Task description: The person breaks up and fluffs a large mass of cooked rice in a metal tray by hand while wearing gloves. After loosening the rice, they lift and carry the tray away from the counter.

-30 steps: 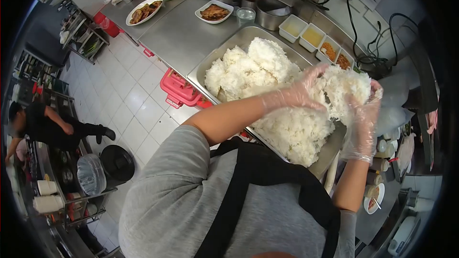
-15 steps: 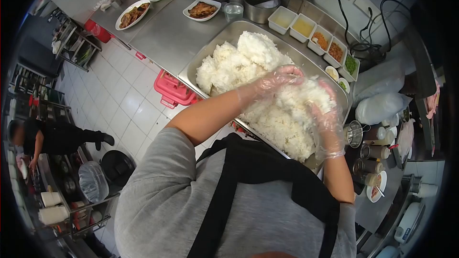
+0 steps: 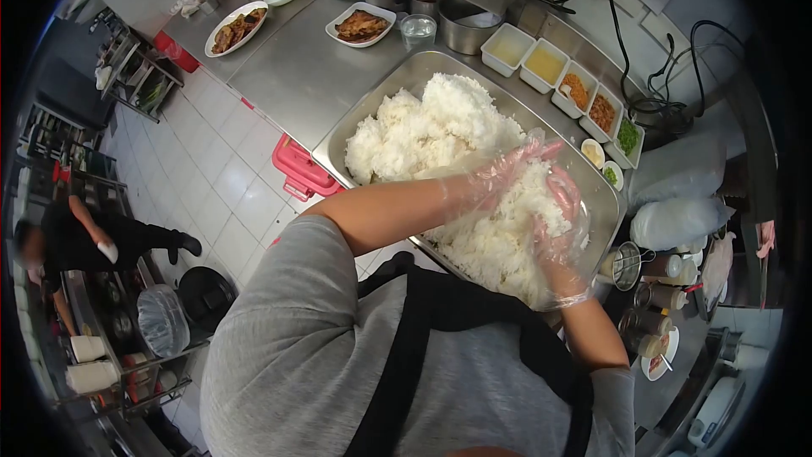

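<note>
Cooked white rice (image 3: 461,110) lies heaped in a large steel tray (image 3: 338,140). Both my hands wear clear plastic gloves and are in the tray's right part. A loose lump of rice (image 3: 534,195) sits between them. My left hand (image 3: 512,167) reaches across from the left, its fingers extended along the upper side of the lump. My right hand (image 3: 558,220) cups the same lump from the right, fingers curved up around it. A taller mound stays apart on the tray's left. The left palm's underside is hidden.
Topping containers (image 3: 545,63) line the tray's far side. Beyond the tray stand a cup of water (image 3: 418,31), a dish of browned food (image 3: 361,25) and a steel pot (image 3: 467,30). Jars (image 3: 660,296) stand right. A co-worker (image 3: 80,237) is far left.
My left hand has moved right and lower, closer to my right hand, with the rice lump between them. The co-worker's arm has shifted. The view has tilted slightly.
</note>
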`<control>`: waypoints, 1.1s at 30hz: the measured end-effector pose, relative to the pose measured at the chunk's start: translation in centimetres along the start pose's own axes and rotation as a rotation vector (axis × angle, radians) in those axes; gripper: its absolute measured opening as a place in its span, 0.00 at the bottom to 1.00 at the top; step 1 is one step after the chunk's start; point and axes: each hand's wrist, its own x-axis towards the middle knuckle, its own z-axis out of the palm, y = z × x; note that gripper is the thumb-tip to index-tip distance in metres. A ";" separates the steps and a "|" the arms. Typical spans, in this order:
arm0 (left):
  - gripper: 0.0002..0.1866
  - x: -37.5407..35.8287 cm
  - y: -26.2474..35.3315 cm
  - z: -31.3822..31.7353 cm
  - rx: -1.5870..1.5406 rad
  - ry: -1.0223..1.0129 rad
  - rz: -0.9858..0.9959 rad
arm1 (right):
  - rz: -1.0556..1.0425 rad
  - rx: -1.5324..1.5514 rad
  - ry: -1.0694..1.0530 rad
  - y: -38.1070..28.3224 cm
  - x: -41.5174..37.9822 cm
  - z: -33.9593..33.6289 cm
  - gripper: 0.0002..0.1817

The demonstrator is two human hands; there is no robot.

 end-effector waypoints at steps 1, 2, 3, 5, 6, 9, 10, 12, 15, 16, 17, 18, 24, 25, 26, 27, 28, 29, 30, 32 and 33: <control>0.40 0.1 0.1 0.1 0.040 0.030 -0.004 | -0.042 -0.055 -0.001 0.1 0.2 0.0 0.32; 0.41 0.3 0.1 0.1 0.081 0.060 -0.009 | -0.084 -0.111 -0.001 0.3 0.4 -0.1 0.34; 0.41 0.4 0.2 0.3 0.121 0.091 -0.015 | -0.125 -0.166 -0.002 0.5 0.6 -0.1 0.36; 0.40 0.3 0.1 1.4 0.118 0.099 0.045 | -0.208 0.005 0.072 0.5 1.3 0.9 0.38; 0.39 0.3 0.1 1.8 0.116 0.104 0.075 | -0.249 0.091 0.108 0.4 1.8 1.5 0.38; 0.38 2.0 -1.0 -0.1 0.063 0.244 -0.056 | -0.218 0.077 0.055 -0.6 3.8 1.8 0.38; 0.38 2.3 -0.9 -0.4 0.051 0.253 -0.056 | -0.202 0.071 0.040 -1.0 4.5 1.6 0.38; 0.37 2.2 -0.8 -1.2 0.036 0.145 0.067 | -0.148 0.064 0.024 -0.9 4.8 1.6 0.38; 0.35 2.7 -1.3 -1.7 -0.026 -0.049 0.225 | -0.037 0.099 0.042 2.8 4.0 2.0 0.36; 0.35 3.3 -1.0 -2.0 -0.057 -0.029 0.194 | -0.093 0.084 0.040 3.2 4.2 1.7 0.34; 0.34 4.0 -0.6 -2.4 -0.085 -0.006 0.162 | -0.133 -0.003 0.020 3.3 4.5 1.2 0.32; 0.34 4.2 -0.6 -2.4 -0.109 0.019 0.132 | -0.175 -0.089 0.003 3.5 4.8 0.6 0.30; 0.23 5.2 -0.8 -5.0 1.234 0.396 0.761 | 0.201 -0.142 -0.108 2.6 5.6 -1.9 0.28; 0.21 4.9 -0.8 -5.4 1.360 0.377 0.761 | 0.290 -0.175 -0.157 1.7 5.6 -2.4 0.29; 0.20 4.5 -0.8 -5.9 1.483 0.358 0.767 | 0.177 -0.510 -0.141 2.3 4.3 -2.3 0.29; 0.19 3.2 0.0 -5.2 1.307 0.300 0.513 | 0.079 -0.853 -0.093 2.9 3.0 -2.1 0.28; 0.19 2.0 0.9 -3.9 1.124 0.243 0.268 | 0.161 -0.982 -0.370 4.0 2.5 -2.9 0.28; 0.19 0.9 2.0 -1.7 1.317 0.268 0.058 | 0.242 -1.099 -0.651 5.4 2.9 -4.0 0.27; 0.19 0.8 1.2 -2.3 1.660 0.196 0.155 | 0.346 -1.084 -0.730 5.6 2.8 -4.7 0.27; 0.21 1.0 -0.9 -3.8 2.079 0.148 0.116 | 0.567 -0.930 -0.678 4.7 1.9 -5.4 0.27; 0.23 1.3 -1.6 -3.9 2.159 0.166 -0.028 | 0.667 -0.782 -0.549 4.0 1.3 -5.3 0.27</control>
